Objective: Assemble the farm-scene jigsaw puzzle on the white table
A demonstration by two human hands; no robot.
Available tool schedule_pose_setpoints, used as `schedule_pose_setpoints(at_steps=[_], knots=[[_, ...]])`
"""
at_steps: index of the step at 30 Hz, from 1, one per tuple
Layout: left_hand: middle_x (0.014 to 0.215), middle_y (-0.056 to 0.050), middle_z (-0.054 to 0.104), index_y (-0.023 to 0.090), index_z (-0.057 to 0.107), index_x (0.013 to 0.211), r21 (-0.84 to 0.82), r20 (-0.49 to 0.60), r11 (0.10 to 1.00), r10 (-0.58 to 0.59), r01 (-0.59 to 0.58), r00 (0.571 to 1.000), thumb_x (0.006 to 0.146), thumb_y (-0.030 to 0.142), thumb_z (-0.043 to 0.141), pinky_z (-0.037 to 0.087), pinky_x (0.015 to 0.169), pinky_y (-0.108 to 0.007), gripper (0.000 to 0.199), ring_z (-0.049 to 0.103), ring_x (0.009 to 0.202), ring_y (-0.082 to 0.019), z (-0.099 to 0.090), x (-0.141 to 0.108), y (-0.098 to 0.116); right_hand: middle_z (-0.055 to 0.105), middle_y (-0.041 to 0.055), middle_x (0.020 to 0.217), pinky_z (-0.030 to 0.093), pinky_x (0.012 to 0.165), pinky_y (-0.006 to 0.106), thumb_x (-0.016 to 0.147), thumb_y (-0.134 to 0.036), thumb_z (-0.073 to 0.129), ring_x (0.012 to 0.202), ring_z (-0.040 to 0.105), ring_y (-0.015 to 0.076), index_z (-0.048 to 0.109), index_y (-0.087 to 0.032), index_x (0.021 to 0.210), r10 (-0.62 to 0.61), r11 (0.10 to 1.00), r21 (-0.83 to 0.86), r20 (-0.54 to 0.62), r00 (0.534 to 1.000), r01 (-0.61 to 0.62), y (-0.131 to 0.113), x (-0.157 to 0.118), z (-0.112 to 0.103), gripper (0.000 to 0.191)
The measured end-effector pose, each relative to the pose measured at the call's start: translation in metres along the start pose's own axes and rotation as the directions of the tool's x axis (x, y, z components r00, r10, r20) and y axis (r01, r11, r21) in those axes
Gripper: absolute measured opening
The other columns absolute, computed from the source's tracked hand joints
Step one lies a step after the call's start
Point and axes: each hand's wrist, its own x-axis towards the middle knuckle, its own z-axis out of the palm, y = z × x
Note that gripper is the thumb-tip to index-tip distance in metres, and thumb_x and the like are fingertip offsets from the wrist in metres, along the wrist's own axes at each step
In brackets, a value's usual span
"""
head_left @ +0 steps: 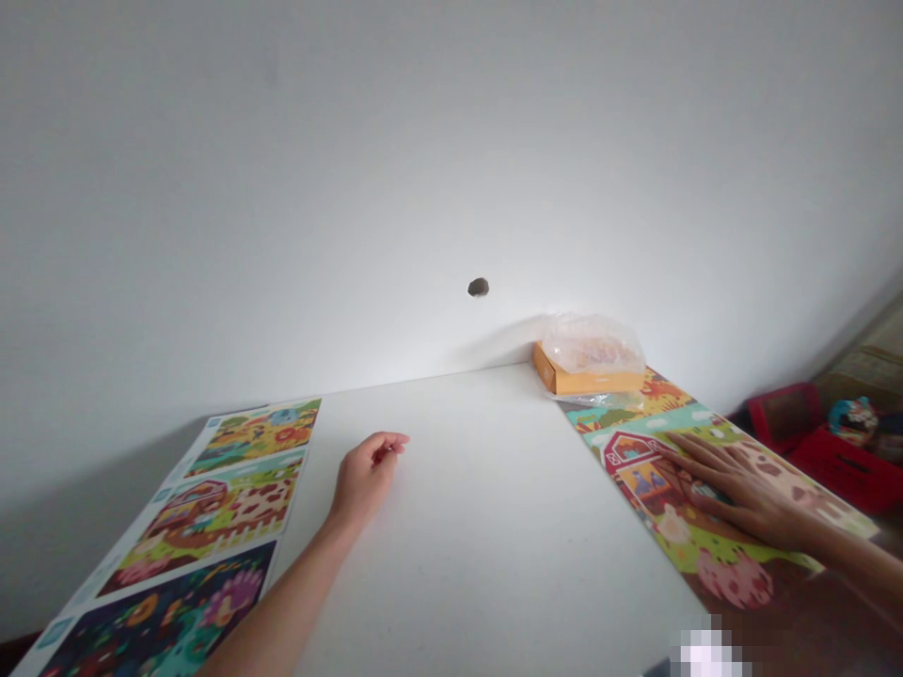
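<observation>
My left hand [367, 475] hovers over or rests on the white tabletop [451, 527]; its fingers are curled together, with nothing seen in them. Flat on a colourful farm picture sheet [677, 527] lies my right hand [737, 484], fingers spread. This sheet shows a red barn, a hen, pigs and a spotted cow, and my hand covers part of it. Along the left side of the table is a printed sheet [232, 503] with three pictures: a safari scene, the same farm scene and a dark underwater-like scene. My left forearm crosses near its edge.
An orange box [599, 381] stands at the back right against the wall, with a clear plastic bag [593, 343] on top. The white wall [423, 188] has a small hole [478, 287]. Red items [850, 470] lie beyond the table's right edge.
</observation>
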Motion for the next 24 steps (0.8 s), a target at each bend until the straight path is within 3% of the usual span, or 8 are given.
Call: schedule_pose_setpoints(at_steps=[4,7,9,11,13,15,19,24], knots=[[0.085,-0.004,0.071,0.017,0.070,0.091,-0.013,0.002,1.000,-0.003,0.003,1.000,0.075,0.027,0.051,0.045,0.069,-0.027,0.026,0.063,0.076,-0.018,0.000,0.001,-0.003,0.036,0.0004,0.151,0.030,0.108,0.058,0.086,-0.060,0.048,0.136,0.035,0.0362,0.039,-0.039,0.142,-0.014,0.999,0.030,-0.044,0.999,0.016,0.008,0.007,0.008,0.061],[0.086,-0.004,0.071,0.017,0.070,0.090,-0.024,-0.003,1.000,-0.003,0.003,1.000,0.075,0.026,0.052,0.045,0.069,-0.027,0.025,0.062,0.076,-0.018,0.000,0.001,-0.004,0.061,0.0089,0.125,0.043,0.099,0.051,0.084,-0.063,0.049,0.116,0.055,0.0352,0.061,-0.028,0.125,0.117,0.991,0.096,-0.233,0.965,-0.097,0.008,0.038,0.006,0.055],[0.084,-0.004,0.070,0.017,0.070,0.089,-0.039,-0.005,0.999,-0.005,0.005,1.000,0.074,0.026,0.052,0.045,0.068,-0.027,0.025,0.062,0.075,-0.018,0.000,0.001,-0.003,0.063,0.0146,0.117,0.046,0.093,0.051,0.081,-0.066,0.049,0.108,0.058,0.0357,0.055,-0.021,0.130,0.281,0.960,0.153,-0.448,0.849,-0.237,0.001,0.070,-0.007,0.067],[0.080,-0.003,0.070,0.017,0.070,0.089,-0.054,-0.005,0.999,-0.007,0.007,1.000,0.073,0.026,0.052,0.045,0.067,-0.027,0.026,0.062,0.073,-0.018,-0.001,0.000,-0.002,0.055,0.0184,0.125,0.045,0.092,0.054,0.078,-0.069,0.052,0.112,0.054,0.0382,0.037,-0.019,0.144,0.364,0.931,0.192,-0.553,0.749,-0.311,-0.008,0.106,-0.026,0.085],[0.080,-0.003,0.070,0.017,0.070,0.089,-0.061,-0.007,0.998,-0.004,0.003,1.000,0.073,0.025,0.052,0.045,0.068,-0.027,0.026,0.062,0.073,-0.018,-0.002,-0.001,0.000,0.039,0.0203,0.141,0.042,0.093,0.059,0.070,-0.073,0.059,0.122,0.043,0.0436,0.021,-0.021,0.151,0.338,0.940,0.159,-0.558,0.758,-0.303,-0.017,0.141,-0.044,0.104],[0.080,-0.003,0.070,0.017,0.071,0.088,-0.057,-0.013,0.998,-0.006,0.005,1.000,0.072,0.023,0.052,0.046,0.069,-0.027,0.025,0.062,0.074,-0.017,-0.002,-0.001,0.003,0.028,0.0176,0.149,0.041,0.090,0.064,0.066,-0.075,0.061,0.126,0.036,0.0487,0.022,-0.027,0.150,0.298,0.953,0.095,-0.475,0.828,-0.288,-0.021,0.169,-0.054,0.104],[0.079,-0.002,0.069,0.018,0.071,0.088,-0.053,-0.014,0.998,-0.018,0.018,1.000,0.072,0.022,0.051,0.046,0.068,-0.027,0.026,0.062,0.073,-0.017,-0.003,-0.002,0.006,0.044,0.0122,0.141,0.042,0.092,0.060,0.070,-0.070,0.061,0.124,0.041,0.0442,0.037,-0.029,0.144,0.238,0.971,0.053,-0.266,0.934,-0.232,-0.020,0.205,-0.049,0.087],[0.079,-0.002,0.068,0.018,0.070,0.088,-0.038,-0.005,0.999,-0.023,0.022,1.000,0.073,0.021,0.049,0.045,0.067,-0.027,0.026,0.061,0.073,-0.017,-0.003,-0.002,0.007,0.056,0.0142,0.127,0.043,0.092,0.055,0.074,-0.064,0.061,0.114,0.051,0.0404,0.050,-0.020,0.135,0.232,0.973,0.054,-0.260,0.937,-0.226,-0.014,0.216,-0.035,0.075]])
